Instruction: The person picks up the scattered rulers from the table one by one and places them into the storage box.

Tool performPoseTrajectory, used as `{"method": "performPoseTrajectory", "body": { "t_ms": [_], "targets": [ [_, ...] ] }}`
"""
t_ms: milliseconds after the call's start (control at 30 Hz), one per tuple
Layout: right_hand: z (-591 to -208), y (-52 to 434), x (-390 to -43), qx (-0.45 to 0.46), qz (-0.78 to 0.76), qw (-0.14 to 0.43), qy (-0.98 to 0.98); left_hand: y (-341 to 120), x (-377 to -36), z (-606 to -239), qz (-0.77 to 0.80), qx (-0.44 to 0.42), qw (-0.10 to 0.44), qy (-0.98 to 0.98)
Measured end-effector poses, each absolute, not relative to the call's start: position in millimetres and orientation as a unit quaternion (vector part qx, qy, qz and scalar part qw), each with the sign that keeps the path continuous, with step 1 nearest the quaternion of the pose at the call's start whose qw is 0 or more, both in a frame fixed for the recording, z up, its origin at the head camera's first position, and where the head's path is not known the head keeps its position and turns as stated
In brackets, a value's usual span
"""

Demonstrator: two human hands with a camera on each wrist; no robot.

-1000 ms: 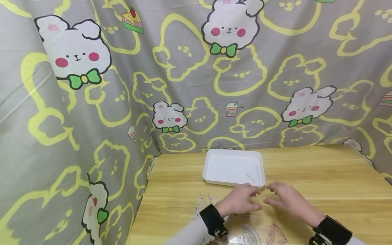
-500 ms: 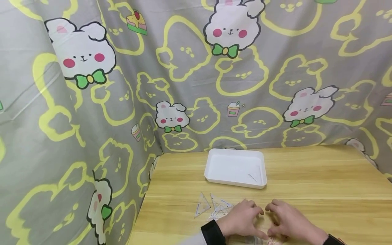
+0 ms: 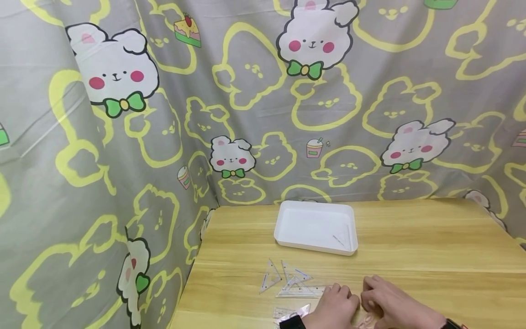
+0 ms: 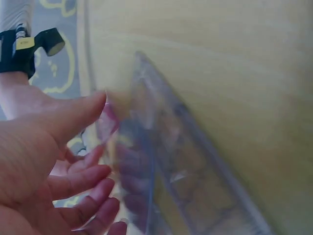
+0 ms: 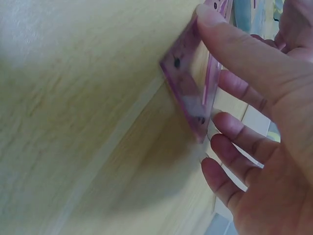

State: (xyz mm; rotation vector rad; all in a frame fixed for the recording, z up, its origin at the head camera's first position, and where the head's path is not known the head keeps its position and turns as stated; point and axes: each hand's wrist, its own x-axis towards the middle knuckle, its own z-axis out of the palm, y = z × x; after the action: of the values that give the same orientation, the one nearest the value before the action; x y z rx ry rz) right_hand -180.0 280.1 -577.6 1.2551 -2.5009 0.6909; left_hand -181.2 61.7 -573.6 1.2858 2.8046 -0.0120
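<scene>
My right hand point(image 3: 396, 304) pinches a small pink see-through set square point(image 5: 178, 83); in the right wrist view its thumb lies on the upper part and the fingers are behind its edge. The piece stands tilted near the table. My left hand point(image 3: 337, 306) is close beside, low over the table, thumb apart from loosely bent fingers. In the left wrist view a pink bit point(image 4: 108, 122) shows beyond the gap between thumb and fingers. A large blurred clear set square point(image 4: 195, 132) lies beside those fingertips. Contact between the left hand and either piece is unclear.
Left of the hands lie several clear set squares point(image 3: 267, 284) and a clear ruler point(image 3: 316, 291), with a shiny pinkish piece point(image 3: 303, 311) nearer me. A white tray point(image 3: 306, 246) at the back holds a clear set square point(image 3: 348, 235). Patterned curtains point(image 3: 263, 114) enclose the table point(image 3: 431, 237).
Both hands have come back from near the tray towards the table's near side and drawn together. My right hand has taken hold of the pink set square. The clear pieces on the left are uncovered.
</scene>
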Motion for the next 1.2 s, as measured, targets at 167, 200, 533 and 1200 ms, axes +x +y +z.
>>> {"method": "performPoseTrajectory", "body": {
  "t_ms": [167,200,533,1200],
  "targets": [
    [-580.8,284.1,-181.7,0.428,0.240,0.098,-0.866,65.3,-180.3,-572.8,0.005,0.426,0.018,0.904],
    [-580.7,284.8,-181.9,0.426,0.249,0.081,-0.866,65.8,-180.2,-572.4,0.010,0.430,0.019,0.903],
    [-562.1,294.7,-186.8,0.397,0.413,-0.146,-0.807,72.7,-181.4,-569.8,0.075,0.454,0.053,0.886],
    [-509.6,284.0,-222.2,0.353,0.470,-0.125,-0.799,55.3,-221.9,-545.6,0.378,0.381,0.123,0.835]
  ]
}}
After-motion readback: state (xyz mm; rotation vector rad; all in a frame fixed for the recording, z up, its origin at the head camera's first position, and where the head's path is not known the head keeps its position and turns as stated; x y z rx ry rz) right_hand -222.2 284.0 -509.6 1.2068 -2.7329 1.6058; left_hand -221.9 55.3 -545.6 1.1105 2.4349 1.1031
